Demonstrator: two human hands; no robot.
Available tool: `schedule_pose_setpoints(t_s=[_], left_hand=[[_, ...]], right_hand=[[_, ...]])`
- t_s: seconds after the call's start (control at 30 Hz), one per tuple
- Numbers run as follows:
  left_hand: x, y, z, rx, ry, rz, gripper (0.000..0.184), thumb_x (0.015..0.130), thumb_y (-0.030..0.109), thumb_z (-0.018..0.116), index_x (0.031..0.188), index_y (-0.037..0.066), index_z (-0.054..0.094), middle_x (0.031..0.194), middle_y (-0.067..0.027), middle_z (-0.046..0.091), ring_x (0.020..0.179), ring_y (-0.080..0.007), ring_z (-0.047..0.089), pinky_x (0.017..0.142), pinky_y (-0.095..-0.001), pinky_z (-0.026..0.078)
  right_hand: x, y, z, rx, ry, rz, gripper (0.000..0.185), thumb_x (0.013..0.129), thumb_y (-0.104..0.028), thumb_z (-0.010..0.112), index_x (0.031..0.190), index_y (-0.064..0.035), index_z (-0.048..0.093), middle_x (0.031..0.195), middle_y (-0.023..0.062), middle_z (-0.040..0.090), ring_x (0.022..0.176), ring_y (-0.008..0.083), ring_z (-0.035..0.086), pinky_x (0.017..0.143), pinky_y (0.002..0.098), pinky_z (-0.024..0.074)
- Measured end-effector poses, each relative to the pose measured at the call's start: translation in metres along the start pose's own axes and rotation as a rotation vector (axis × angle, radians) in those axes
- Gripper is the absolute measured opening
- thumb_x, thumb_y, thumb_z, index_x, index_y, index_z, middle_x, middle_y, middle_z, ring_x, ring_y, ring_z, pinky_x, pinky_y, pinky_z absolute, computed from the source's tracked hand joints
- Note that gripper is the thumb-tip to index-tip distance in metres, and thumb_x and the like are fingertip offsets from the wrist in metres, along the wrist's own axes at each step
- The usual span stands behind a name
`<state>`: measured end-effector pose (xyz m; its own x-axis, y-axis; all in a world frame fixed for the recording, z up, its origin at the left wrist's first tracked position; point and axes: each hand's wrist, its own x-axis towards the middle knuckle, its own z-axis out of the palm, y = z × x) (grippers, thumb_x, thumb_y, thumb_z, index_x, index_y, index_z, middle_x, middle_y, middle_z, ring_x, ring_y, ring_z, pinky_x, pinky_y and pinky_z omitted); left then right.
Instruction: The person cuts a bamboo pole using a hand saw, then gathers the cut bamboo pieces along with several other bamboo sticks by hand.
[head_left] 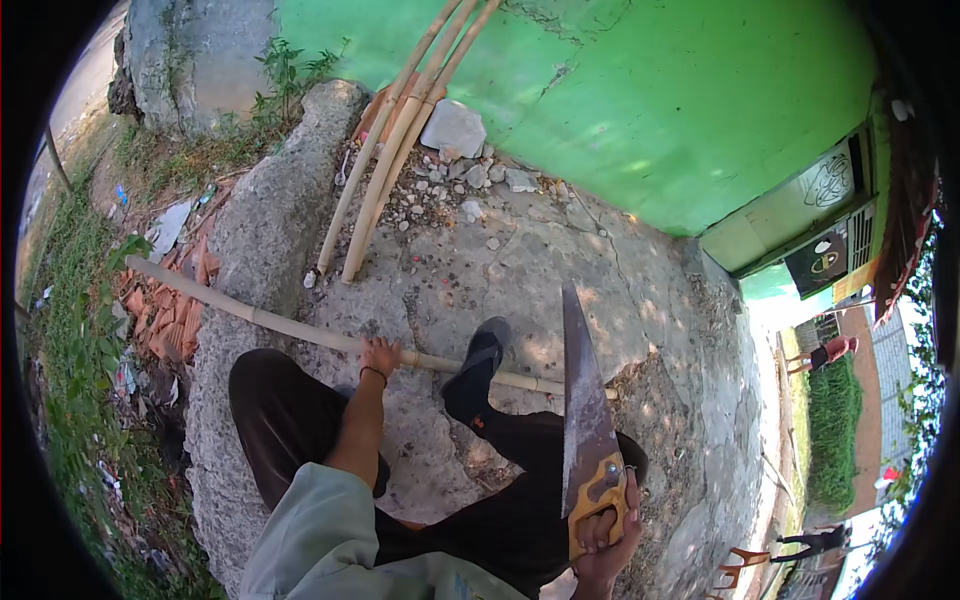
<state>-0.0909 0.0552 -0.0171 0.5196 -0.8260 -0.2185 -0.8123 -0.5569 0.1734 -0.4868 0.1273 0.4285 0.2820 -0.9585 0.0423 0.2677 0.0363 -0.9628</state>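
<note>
A long pale bamboo pole (300, 330) lies across the ground in front of me, from the left edge of the concrete to beside the saw. My left hand (379, 356) is closed round the pole near its middle. A dark shoe (487, 350) rests against the pole to the right of that hand. On the right, my right hand (612, 530) grips the yellow-brown handle of a hand saw (588, 420). The blade points up and away from me, over the pole's right part; whether it touches the pole I cannot tell.
Several bamboo poles (400, 140) lean against the green wall (640, 90), near a stone block (454, 130) and rubble. Broken tiles (165, 318) and weeds lie left of the raised concrete edge (265, 225). Two people and a chair (738, 566) are far right.
</note>
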Motion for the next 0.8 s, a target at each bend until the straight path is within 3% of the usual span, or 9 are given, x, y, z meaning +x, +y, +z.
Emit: schedule_pose_setpoints(t_s=[0.1,0.23,0.27,0.37,0.43,0.5,0.57,0.73,0.8], left_hand=[[-0.002,0.004,-0.016,-0.007,-0.003,-0.025,0.048,0.082,0.045,0.072,0.121,0.020,0.059,0.123,-0.0120,0.061,0.122,-0.0331,0.054,0.107,-0.0649,0.029],[0.014,-0.002,-0.022,0.028,0.239,-0.016,0.024,0.096,0.024,0.051,0.116,0.020,0.062,0.120,-0.0125,0.063,0.114,-0.0337,0.057,0.102,-0.0627,0.035],[0.019,-0.005,-0.024,-0.018,0.272,-0.028,0.025,0.093,0.027,0.056,0.117,0.022,0.061,0.119,-0.0122,0.062,0.116,-0.0343,0.056,0.100,-0.0623,0.036],[0.034,-0.010,-0.036,-0.146,-0.058,-0.080,0.049,0.092,0.027,0.064,0.137,0.022,0.044,0.134,-0.0179,0.050,0.123,-0.0406,0.049,0.098,-0.0621,0.038],[0.057,-0.043,0.048,0.097,0.007,-0.061,0.057,0.096,0.022,0.059,0.146,0.020,0.031,0.143,-0.0192,0.041,0.124,-0.0425,0.046,0.100,-0.0634,0.037],[0.054,-0.051,0.042,0.120,-0.160,-0.051,0.077,0.095,0.023,0.061,0.156,0.023,0.014,0.152,-0.0216,0.032,0.126,-0.0420,0.044,0.103,-0.0626,0.036],[0.055,-0.049,0.045,0.120,-0.124,-0.052,0.078,0.094,0.022,0.063,0.156,0.023,0.015,0.151,-0.0212,0.033,0.126,-0.0419,0.044,0.101,-0.0626,0.037],[0.043,-0.045,0.033,0.061,-0.095,-0.097,0.071,0.090,0.014,0.065,0.149,0.026,0.026,0.141,-0.0135,0.043,0.127,-0.0394,0.046,0.099,-0.0607,0.042],[0.043,-0.054,0.049,0.079,-0.005,-0.032,0.061,0.093,0.027,0.058,0.147,0.019,0.033,0.138,-0.0181,0.048,0.124,-0.0428,0.049,0.098,-0.0638,0.042]], right_hand=[[-0.003,-0.008,0.009,-0.035,-0.001,-0.087,0.066,0.103,-0.033,0.040,0.150,0.0104,0.025,0.045,-0.0034,0.025,0.033,0.0080,0.025,0.033,0.0252,0.0272],[-0.002,-0.007,0.018,0.051,-0.064,-0.094,0.060,0.104,-0.028,0.038,0.151,0.0085,0.025,0.047,-0.0038,0.027,0.036,0.0071,0.027,0.036,0.0245,0.0291],[-0.003,-0.012,0.025,0.020,-0.085,-0.055,0.059,0.105,-0.027,0.038,0.151,0.0070,0.025,0.049,-0.0038,0.029,0.038,0.0066,0.028,0.038,0.0238,0.0292],[-0.005,-0.001,0.019,-0.063,-0.101,0.054,0.055,0.106,-0.022,0.039,0.155,-0.0006,0.024,0.057,-0.0041,0.036,0.047,0.0043,0.034,0.044,0.0209,0.0308],[-0.001,-0.001,0.030,-0.025,-0.125,0.094,0.054,0.107,-0.021,0.040,0.156,-0.0032,0.024,0.059,-0.0040,0.038,0.048,0.0033,0.033,0.044,0.0202,0.0307],[0.004,0.019,0.021,-0.099,-0.154,0.124,0.055,0.107,-0.021,0.040,0.157,-0.0056,0.023,0.063,-0.0039,0.042,0.051,0.0024,0.034,0.047,0.0196,0.0313],[0.011,0.038,0.018,0.044,-0.166,0.165,0.054,0.107,-0.020,0.039,0.157,-0.0080,0.024,0.069,-0.0028,0.047,0.054,0.0028,0.037,0.051,0.0201,0.0332],[0.029,0.077,0.019,-0.122,-0.260,0.167,0.061,0.107,-0.034,0.043,0.158,-0.0099,0.020,0.081,-0.0015,0.051,0.062,0.0037,0.042,0.056,0.0221,0.0364],[0.033,0.092,0.021,-0.131,-0.278,0.179,0.062,0.106,-0.034,0.044,0.158,-0.0108,0.020,0.084,-0.0007,0.052,0.064,0.0041,0.043,0.057,0.0229,0.0380]])
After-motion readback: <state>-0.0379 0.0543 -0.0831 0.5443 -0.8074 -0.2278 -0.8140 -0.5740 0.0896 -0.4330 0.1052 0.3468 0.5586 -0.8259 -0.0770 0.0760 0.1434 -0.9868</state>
